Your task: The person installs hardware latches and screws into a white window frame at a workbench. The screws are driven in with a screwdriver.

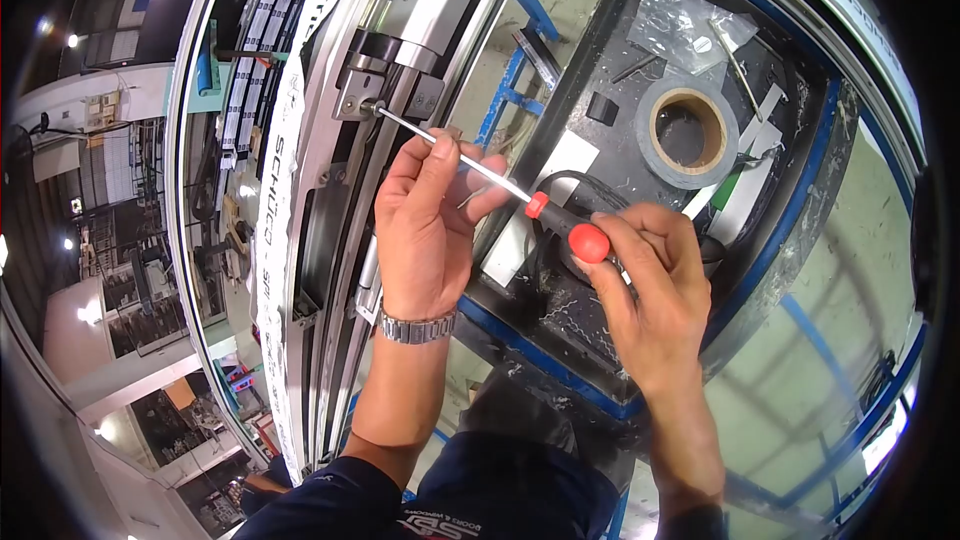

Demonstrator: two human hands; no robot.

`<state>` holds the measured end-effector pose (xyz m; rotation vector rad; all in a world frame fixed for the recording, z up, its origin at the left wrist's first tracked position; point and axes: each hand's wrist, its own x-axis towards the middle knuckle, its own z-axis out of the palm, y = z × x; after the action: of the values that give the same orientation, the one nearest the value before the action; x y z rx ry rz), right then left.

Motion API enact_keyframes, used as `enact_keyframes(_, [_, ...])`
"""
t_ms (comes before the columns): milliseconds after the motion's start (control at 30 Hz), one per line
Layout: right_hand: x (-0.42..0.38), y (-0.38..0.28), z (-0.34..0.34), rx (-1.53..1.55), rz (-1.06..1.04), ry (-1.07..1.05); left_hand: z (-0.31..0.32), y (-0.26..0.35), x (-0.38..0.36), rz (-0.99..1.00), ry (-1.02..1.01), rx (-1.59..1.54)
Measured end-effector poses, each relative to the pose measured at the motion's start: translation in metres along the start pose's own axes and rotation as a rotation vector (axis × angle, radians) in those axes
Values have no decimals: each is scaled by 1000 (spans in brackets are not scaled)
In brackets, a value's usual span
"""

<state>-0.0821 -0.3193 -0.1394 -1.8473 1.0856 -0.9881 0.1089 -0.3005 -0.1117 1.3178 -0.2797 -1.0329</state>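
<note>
A screwdriver (562,223) with a red and black handle and a long shaft runs from my right hand up to the left. My right hand (655,285) has its fingers closed around the handle's end. Thumb and fingers of my left hand (430,210) pinch the shaft near its middle; a metal watch is on that wrist. The screwdriver's tip meets a round hole or screw in a small metal bracket (357,95). This bracket sits on the aluminium frame profile (340,155), beside a silver cylindrical hardware unit (430,10). The tip's exact seating is too small to tell.
Right of the frame stands a black tray with a blue edge (745,285). In it lie a roll of grey tape (687,132), a clear plastic bag (680,25), white strips and a black cable. Blue metal stand parts (505,90) show below.
</note>
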Motion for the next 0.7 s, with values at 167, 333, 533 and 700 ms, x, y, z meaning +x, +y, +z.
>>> enact_keyframes(167, [1, -15, 3, 649, 532, -17, 4, -4, 0, 15, 26, 8])
enact_keyframes(333, [-3, 6, 6, 260, -55, -18, 5, -2, 1, 23, 33, 26])
enact_keyframes(533, [-4, 9, 7, -8, -175, 19, 9, -3, 1, 12, 38, 27])
enact_keyframes(700, [-1, 7, 4, -54, -115, -14, 1, -3, 3, 25, 3, 32])
